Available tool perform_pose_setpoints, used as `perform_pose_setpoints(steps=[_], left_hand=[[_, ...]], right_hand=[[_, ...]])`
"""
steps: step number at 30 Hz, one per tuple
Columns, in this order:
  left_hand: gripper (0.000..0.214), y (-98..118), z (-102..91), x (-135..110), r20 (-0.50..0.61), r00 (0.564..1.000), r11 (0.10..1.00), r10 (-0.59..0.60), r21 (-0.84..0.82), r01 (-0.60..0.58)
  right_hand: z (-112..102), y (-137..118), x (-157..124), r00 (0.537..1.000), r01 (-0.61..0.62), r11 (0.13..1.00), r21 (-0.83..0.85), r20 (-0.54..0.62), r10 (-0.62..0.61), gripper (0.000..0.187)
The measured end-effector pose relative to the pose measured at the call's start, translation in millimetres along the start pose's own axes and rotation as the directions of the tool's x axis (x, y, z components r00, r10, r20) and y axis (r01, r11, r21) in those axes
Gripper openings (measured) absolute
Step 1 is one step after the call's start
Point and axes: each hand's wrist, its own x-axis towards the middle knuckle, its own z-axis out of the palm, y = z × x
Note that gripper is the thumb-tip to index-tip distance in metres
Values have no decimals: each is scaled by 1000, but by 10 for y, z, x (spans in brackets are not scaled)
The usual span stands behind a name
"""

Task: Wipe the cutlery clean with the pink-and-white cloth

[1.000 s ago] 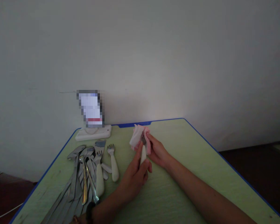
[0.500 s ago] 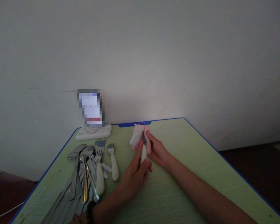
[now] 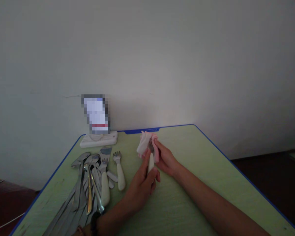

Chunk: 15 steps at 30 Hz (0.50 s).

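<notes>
White-handled metal utensil (image 3: 151,156) (likely light, stiff; best held by its handle (image 3: 151,162)) is in left hand's (image 3: 140,186) grip; right hand (image 3: 166,158) pinches crumpled pink-and-white cloth (image 3: 144,143).

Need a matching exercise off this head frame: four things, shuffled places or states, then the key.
1. left hand
2. right hand
3. cutlery pile
4. pixelated screen

A. heaped on the green table
B. holding the pink cloth
C. lit, in front of the wall
D. gripping a pale handle

Pairs: 1-D, 2-B, 3-A, 4-C
</notes>
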Motion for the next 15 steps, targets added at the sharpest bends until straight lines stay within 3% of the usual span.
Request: perform_pose_setpoints(steps=[12, 15], left_hand=[[66, 20, -14, -4, 12, 1000, 1000, -2, 30, 1], [63, 30, -15, -5, 24, 1000, 999, 2, 45, -3]], right_hand=[[6, 8, 2, 1000, -1, 1000, 13, -8, 1, 28], [0, -6, 23, 1000, -25, 998, 56, 19, 24, 36]])
